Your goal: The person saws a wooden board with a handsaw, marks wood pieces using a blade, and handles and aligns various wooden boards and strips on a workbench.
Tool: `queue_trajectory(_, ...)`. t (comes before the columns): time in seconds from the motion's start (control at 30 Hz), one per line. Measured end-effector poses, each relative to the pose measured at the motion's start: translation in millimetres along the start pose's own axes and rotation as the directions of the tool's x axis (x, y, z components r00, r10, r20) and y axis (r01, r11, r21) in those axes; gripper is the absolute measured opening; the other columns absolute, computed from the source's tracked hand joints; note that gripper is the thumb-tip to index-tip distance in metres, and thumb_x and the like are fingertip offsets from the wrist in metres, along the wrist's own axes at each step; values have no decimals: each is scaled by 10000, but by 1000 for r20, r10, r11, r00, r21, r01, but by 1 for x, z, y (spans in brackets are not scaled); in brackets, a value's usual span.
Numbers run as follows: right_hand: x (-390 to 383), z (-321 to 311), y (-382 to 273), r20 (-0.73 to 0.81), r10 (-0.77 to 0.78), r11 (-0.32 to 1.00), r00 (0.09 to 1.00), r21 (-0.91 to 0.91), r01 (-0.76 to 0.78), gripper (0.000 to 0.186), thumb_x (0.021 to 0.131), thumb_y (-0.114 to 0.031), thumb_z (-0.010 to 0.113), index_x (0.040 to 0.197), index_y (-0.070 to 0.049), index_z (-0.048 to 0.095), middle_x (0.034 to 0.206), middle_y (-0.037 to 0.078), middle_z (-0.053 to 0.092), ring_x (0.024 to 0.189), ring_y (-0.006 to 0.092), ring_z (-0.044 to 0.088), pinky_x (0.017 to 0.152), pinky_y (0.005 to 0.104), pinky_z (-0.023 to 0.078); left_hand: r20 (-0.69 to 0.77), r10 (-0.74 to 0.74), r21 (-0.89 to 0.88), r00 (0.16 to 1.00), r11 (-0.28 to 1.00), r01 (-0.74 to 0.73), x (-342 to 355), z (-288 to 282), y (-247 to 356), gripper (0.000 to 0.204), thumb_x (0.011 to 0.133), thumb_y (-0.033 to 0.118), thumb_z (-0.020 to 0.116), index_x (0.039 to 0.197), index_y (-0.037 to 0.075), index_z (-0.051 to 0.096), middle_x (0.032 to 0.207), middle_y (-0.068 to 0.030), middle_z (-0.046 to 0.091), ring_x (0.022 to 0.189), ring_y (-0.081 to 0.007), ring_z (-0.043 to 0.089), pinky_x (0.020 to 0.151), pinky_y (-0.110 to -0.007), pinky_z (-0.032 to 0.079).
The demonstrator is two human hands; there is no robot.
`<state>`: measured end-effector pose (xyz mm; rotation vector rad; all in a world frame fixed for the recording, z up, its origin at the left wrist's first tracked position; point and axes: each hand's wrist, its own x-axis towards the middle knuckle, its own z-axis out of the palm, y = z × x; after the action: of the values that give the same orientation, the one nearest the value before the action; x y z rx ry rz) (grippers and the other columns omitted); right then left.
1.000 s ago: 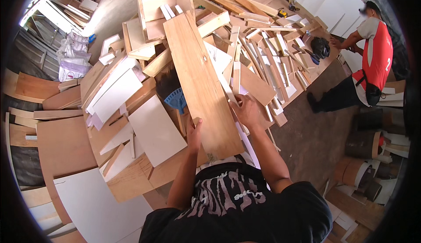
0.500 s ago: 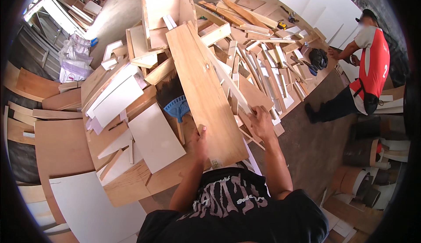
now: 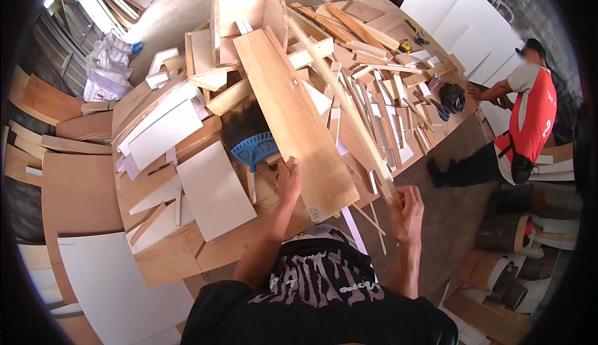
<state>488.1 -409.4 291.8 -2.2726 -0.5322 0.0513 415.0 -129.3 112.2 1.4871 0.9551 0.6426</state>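
Pale wood fills both my hands, held well apart: my left hand [image 3: 289, 182] clasps the left edge of a wide plank [image 3: 296, 120] near me, my right hand [image 3: 406, 211] grips the near end of a narrow strip [image 3: 347, 109] slanting right of it. Only these two pieces seem dealt with so far; the offcuts [image 3: 386, 114] far right and white panel [image 3: 215, 192] on the left lie untouched, so most looks yet undone.

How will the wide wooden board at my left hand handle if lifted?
Probably stiff: the wide wooden board looks straight along its length. Its far end may dip, since your left hand touches it near the closer end.
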Motion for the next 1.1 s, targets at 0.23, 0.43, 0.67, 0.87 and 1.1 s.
queue_trajectory(0.23,8,9,7,-70,-37,988,997,148,47,204,835,-41,718,1002,44,639,879,136,567,657,207,558,600,341,451,167,232,196,958,945,-263,-1,-12,-5,547,1082,381,537,1417,-46,476,1300,-287,612,1169,-454,610,1006,-483,468)
queue_trajectory(0.43,2,65,-21,62,-59,949,996,312,37,205,870,-66,730,1020,42,640,904,130,598,621,172,578,566,313,467,0,140,1,990,990,-140,-33,-67,5,523,1075,375,575,1388,-43,568,1289,-198,645,1125,-274,654,979,-367,502)
queue_trajectory(0.67,-9,148,-29,336,-177,855,925,518,-25,192,896,-84,731,1019,19,625,910,106,608,647,95,601,550,269,470,-41,123,-239,992,963,-129,-66,-145,45,468,1089,293,550,1426,-31,568,1187,-147,711,1066,-211,679,962,-341,529)
queue_trajectory(0.87,-23,205,-94,490,-419,898,765,348,269,410,796,-184,846,1103,26,674,937,180,726,858,343,722,793,419,575,-75,171,-275,982,944,-185,-72,-209,25,457,1073,200,562,1478,-7,520,1368,-128,660,1139,-232,692,929,-334,536)
queue_trajectory(1.1,-87,314,-95,593,-441,897,674,324,301,351,798,-203,816,1056,9,705,983,205,728,879,366,723,797,432,579,-80,-83,-256,993,965,60,-97,-287,-33,469,1041,197,631,1468,24,541,1346,-105,657,1173,-170,646,943,-309,517)
